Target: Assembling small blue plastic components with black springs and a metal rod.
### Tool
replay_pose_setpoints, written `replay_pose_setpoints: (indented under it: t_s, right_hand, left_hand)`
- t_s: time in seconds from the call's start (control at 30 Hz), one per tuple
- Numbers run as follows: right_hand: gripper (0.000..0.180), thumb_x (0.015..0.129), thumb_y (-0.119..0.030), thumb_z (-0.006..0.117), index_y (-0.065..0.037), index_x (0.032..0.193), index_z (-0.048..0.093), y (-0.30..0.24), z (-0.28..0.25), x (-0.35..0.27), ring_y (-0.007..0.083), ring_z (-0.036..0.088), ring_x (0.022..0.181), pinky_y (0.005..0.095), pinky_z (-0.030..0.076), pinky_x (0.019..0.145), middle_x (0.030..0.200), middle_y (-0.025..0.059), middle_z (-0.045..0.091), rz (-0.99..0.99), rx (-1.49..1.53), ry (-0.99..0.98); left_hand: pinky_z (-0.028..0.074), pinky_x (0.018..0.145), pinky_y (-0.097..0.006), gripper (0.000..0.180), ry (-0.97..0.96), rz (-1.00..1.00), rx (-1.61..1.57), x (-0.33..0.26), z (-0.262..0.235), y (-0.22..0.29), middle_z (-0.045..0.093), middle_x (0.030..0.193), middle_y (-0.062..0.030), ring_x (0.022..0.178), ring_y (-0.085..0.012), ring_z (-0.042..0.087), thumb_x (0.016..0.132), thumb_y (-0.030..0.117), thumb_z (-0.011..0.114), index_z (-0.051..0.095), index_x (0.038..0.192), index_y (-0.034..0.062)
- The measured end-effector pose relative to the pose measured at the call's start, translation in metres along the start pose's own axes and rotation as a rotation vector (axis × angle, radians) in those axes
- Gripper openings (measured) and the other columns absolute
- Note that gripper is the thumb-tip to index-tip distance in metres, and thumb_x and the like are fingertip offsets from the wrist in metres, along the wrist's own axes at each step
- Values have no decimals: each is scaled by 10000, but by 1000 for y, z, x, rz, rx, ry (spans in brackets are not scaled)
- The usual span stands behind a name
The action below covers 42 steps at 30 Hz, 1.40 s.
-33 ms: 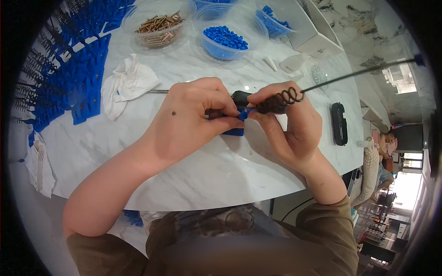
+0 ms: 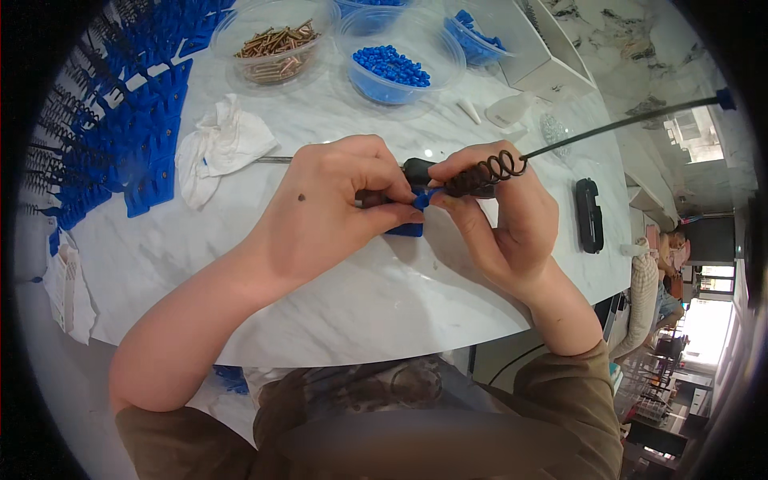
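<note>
My left hand (image 2: pixel 320 196) pinches a small blue plastic part (image 2: pixel 422 200) between thumb and fingertips. The thumb and forefinger of my right hand (image 2: pixel 524 224) are closed on a dark coil spring (image 2: pixel 484 174), its near end meeting the blue part. A thin dark rod (image 2: pixel 624 126) runs from the spring up to the right, with a blue tip (image 2: pixel 726 99). Below my left fingertips shows a flat blue piece (image 2: pixel 410 230), mostly covered by the hand. Just behind my fingers lies a black handle (image 2: pixel 418 170), partly hidden. Where the spring joins the blue part is hidden by my fingertips.
Clear tubs hold copper-coloured screws (image 2: pixel 276 48) and small blue pieces (image 2: pixel 390 66). Many blue parts with springs (image 2: pixel 152 152) crowd the left side. Crumpled tissue (image 2: pixel 228 144) covers the end of a metal shaft (image 2: pixel 272 159). A black case (image 2: pixel 590 216) lies at the right.
</note>
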State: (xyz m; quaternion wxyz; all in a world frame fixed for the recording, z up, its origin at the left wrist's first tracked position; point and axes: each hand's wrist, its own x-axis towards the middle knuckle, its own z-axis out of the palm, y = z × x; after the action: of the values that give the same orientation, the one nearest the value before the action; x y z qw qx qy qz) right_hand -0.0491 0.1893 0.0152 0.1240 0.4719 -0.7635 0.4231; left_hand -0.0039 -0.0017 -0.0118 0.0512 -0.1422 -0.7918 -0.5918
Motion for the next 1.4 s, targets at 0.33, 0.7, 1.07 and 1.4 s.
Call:
replay_pose_setpoints:
  t_s: [0.33,0.7,1.07,1.4]
  right_hand:
    - [266,810,167,571,98,1062,521,-7,-8,-2,194,597,862,281,468,773,1023,153,541,79,115,-7]
    - [203,771,70,672,17,964,638,0,-4,-1,159,615,724,252,508,612,867,82,642,23,77,98]
    - [261,800,178,561,85,1042,541,-1,-12,-4,188,601,868,284,472,769,1016,147,556,49,53,-96]
    - [241,734,100,675,21,955,617,-2,2,0,199,581,670,280,469,577,804,95,598,28,29,39]
  left_hand:
    - [490,610,-239,150,-24,-18,16,0,-1,-1,648,836,-63,705,-124,625,679,-49,761,723,818,-7]
    - [477,586,-261,94,8,14,-42,-1,2,-2,612,786,-75,640,-147,609,720,-26,738,687,798,-44]
    - [476,599,-260,136,-3,17,19,0,0,-3,626,792,-69,670,-147,614,691,-23,757,711,818,-10]
    - [439,573,-247,156,15,22,30,0,1,-3,615,761,-57,654,-121,574,656,-28,784,698,786,-14]
